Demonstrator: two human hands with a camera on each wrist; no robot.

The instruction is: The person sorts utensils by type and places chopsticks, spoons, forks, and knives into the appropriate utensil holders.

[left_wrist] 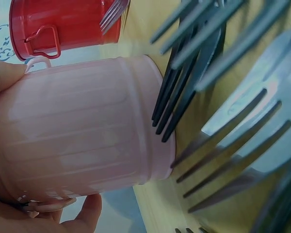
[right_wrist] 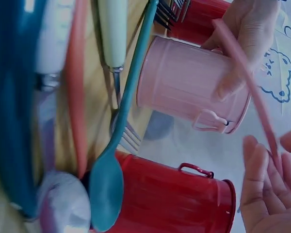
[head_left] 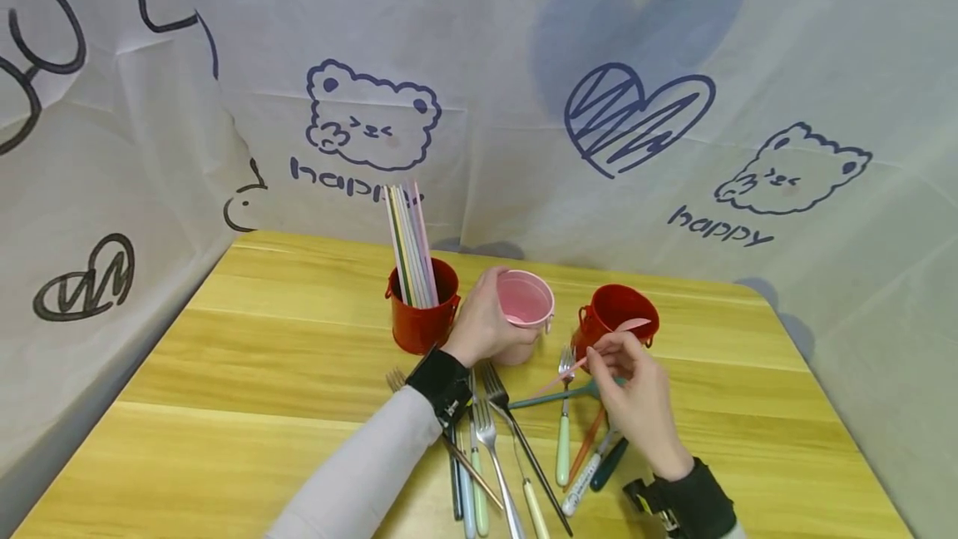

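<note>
My left hand (head_left: 479,324) grips a pink bucket (head_left: 526,294) by its upper part, thumb and fingers on either side near the rim. In the left wrist view the bucket's ribbed wall (left_wrist: 82,131) fills much of the picture, its base near the tabletop. My right hand (head_left: 642,398) pinches a thin pink spoon (head_left: 566,373) between thumb and fingers, in front of the right red bucket (head_left: 615,306). The spoon's handle (right_wrist: 245,73) points toward the pink bucket. A teal spoon (right_wrist: 106,191) lies below the right hand, among other cutlery.
A second red bucket (head_left: 419,327) on the left holds several long pastel sticks (head_left: 412,248). Forks (head_left: 485,427), knives and spoons with coloured handles lie spread across the table's front middle. A white cloth (head_left: 479,65) with drawings hangs behind the table.
</note>
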